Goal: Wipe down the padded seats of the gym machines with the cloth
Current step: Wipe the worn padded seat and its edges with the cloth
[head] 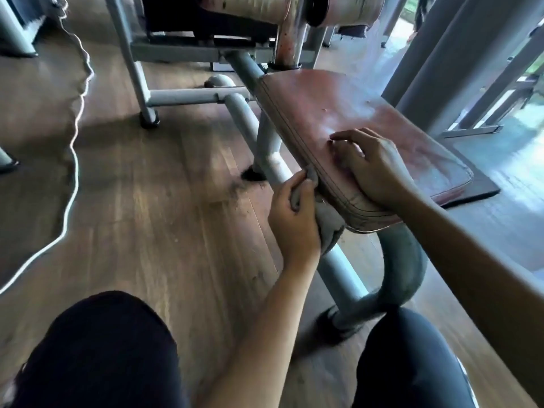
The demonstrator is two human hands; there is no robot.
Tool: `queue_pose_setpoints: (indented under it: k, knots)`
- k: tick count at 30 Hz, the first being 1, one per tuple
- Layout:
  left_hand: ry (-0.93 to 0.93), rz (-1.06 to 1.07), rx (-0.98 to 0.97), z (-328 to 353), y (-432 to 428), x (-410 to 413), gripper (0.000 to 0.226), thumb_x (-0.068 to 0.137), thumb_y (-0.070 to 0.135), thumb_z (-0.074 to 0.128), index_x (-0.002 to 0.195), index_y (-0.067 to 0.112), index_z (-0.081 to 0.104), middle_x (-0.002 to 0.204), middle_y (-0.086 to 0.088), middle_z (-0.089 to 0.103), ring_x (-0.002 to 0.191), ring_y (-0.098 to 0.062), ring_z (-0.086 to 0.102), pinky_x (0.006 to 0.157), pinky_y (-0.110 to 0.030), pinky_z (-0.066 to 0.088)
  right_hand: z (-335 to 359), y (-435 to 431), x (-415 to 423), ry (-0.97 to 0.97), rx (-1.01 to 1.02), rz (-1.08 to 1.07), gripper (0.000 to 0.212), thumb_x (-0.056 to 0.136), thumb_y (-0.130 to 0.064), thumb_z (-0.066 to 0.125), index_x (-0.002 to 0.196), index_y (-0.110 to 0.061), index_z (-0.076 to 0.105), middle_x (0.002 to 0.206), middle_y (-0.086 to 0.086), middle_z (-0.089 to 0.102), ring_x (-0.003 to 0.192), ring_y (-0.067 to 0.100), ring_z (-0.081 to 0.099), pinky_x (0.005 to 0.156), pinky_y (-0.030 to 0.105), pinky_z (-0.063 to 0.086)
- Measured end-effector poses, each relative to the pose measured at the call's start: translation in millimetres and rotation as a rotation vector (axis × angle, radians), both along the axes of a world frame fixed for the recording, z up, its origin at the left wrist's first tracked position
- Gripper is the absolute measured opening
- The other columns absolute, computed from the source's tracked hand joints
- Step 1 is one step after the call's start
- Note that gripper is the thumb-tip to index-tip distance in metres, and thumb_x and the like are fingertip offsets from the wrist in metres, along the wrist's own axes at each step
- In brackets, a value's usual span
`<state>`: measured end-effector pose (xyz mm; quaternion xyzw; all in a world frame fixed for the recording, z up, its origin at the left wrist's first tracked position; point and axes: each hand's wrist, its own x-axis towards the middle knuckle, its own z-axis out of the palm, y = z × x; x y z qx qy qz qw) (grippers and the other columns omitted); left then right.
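Note:
A worn red padded seat [347, 119] sits tilted on a grey tubular frame in the middle of the head view. My left hand [294, 219] grips a bunched grey cloth [331, 228] and holds it against the seat's near left side edge. My right hand [374, 169] rests on top of the seat near its front corner, fingers spread and slightly bent, holding nothing.
The grey machine frame [250, 113] runs under the seat to worn roller pads [253, 7] at the back. A white cable [75, 148] snakes across the wooden floor on the left. More grey posts [447, 54] stand at the right. My knees fill the bottom edge.

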<state>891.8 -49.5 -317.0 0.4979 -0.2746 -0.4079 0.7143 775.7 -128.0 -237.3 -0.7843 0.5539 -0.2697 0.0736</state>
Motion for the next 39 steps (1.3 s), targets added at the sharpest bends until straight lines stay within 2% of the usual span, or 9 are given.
queue_pose_setpoints:
  k: [5, 9, 15, 21, 26, 31, 34, 36, 39]
  knots:
    - [-0.116, 0.003, -0.049, -8, 45, -24, 0.021, 0.092, 0.013, 0.069, 0.108, 0.026, 0.072, 0.106, 0.008, 0.073, 0.102, -0.008, 0.068, 0.093, -0.029, 0.053, -1, -2, 1, -0.02, -0.018, -0.015, 0.027, 0.101, -0.034, 0.052, 0.119, -0.028, 0.071, 0.122, -0.005, 0.067, 0.107, 0.01, 0.059, 0.086, 0.016, 0.036]
    - [-0.144, 0.037, -0.079, -17, 30, -21, 0.019, 0.088, 0.013, 0.068, 0.099, 0.028, 0.071, 0.097, 0.004, 0.072, 0.095, -0.013, 0.069, 0.086, -0.034, 0.056, -1, -2, 0, -0.084, -0.026, -0.02, 0.025, 0.1, -0.03, 0.053, 0.114, -0.025, 0.073, 0.116, -0.006, 0.07, 0.103, 0.009, 0.061, 0.086, 0.016, 0.039]
    - [-0.181, 0.031, -0.127, -11, 38, -22, 0.018, 0.086, 0.007, 0.072, 0.094, 0.023, 0.074, 0.096, 0.007, 0.071, 0.094, -0.009, 0.068, 0.086, -0.02, 0.05, 0, -3, 0, -0.099, -0.017, -0.007, 0.029, 0.099, -0.033, 0.05, 0.115, -0.026, 0.073, 0.116, -0.005, 0.069, 0.103, 0.01, 0.061, 0.085, 0.02, 0.039]
    - [-0.178, 0.1, -0.094, -12, 4, -7, 0.021, 0.085, 0.01, 0.072, 0.09, 0.03, 0.072, 0.094, 0.005, 0.073, 0.093, -0.015, 0.07, 0.087, -0.043, 0.057, -2, -6, -3, -0.128, -0.003, -0.014, 0.028, 0.099, -0.032, 0.051, 0.116, -0.027, 0.072, 0.113, -0.005, 0.069, 0.1, 0.006, 0.058, 0.078, 0.006, 0.035]
    - [-0.309, 0.038, -0.194, -2, 41, -21, 0.009, 0.084, 0.019, 0.073, 0.089, 0.026, 0.075, 0.092, 0.01, 0.071, 0.093, -0.018, 0.069, 0.085, -0.031, 0.054, 0, -4, -1, -0.118, 0.014, -0.009, 0.029, 0.099, -0.035, 0.049, 0.116, -0.029, 0.072, 0.117, -0.007, 0.067, 0.105, 0.01, 0.059, 0.083, 0.023, 0.038]
    - [-0.268, 0.069, -0.119, -7, 2, -3, 0.015, 0.086, 0.01, 0.073, 0.089, 0.024, 0.072, 0.092, 0.011, 0.072, 0.093, -0.01, 0.069, 0.087, -0.026, 0.053, 12, -25, -5, -0.168, 0.191, -0.027, 0.019, 0.095, -0.024, 0.06, 0.101, -0.033, 0.076, 0.113, -0.006, 0.065, 0.1, 0.009, 0.058, 0.077, 0.009, 0.038]
    - [-0.329, 0.041, -0.089, 1, -25, 15, 0.008, 0.088, 0.01, 0.072, 0.093, 0.015, 0.074, 0.092, 0.007, 0.074, 0.09, -0.003, 0.068, 0.082, -0.014, 0.05, 12, -44, 5, -0.052, 0.187, -0.028, 0.017, 0.093, -0.026, 0.06, 0.102, -0.037, 0.069, 0.117, -0.001, 0.059, 0.112, 0.018, 0.055, 0.096, 0.029, 0.043]
    - [-0.388, 0.079, -0.077, 8, -56, 34, 0.006, 0.088, 0.013, 0.073, 0.094, 0.014, 0.074, 0.091, 0.006, 0.074, 0.088, -0.002, 0.067, 0.081, -0.016, 0.052, 6, -50, 12, 0.066, 0.173, -0.055, 0.027, 0.098, -0.032, 0.051, 0.122, -0.04, 0.062, 0.136, 0.0, 0.049, 0.131, 0.025, 0.04, 0.109, 0.041, 0.03]
    - [-0.426, 0.13, -0.067, 12, -89, 51, 0.008, 0.088, 0.017, 0.075, 0.094, 0.013, 0.076, 0.092, 0.005, 0.075, 0.088, -0.004, 0.068, 0.084, -0.025, 0.055, 0, -52, 14, 0.128, 0.163, -0.061, 0.039, 0.104, -0.037, 0.041, 0.142, -0.042, 0.048, 0.154, -0.004, 0.037, 0.144, 0.021, 0.026, 0.115, 0.044, 0.02]
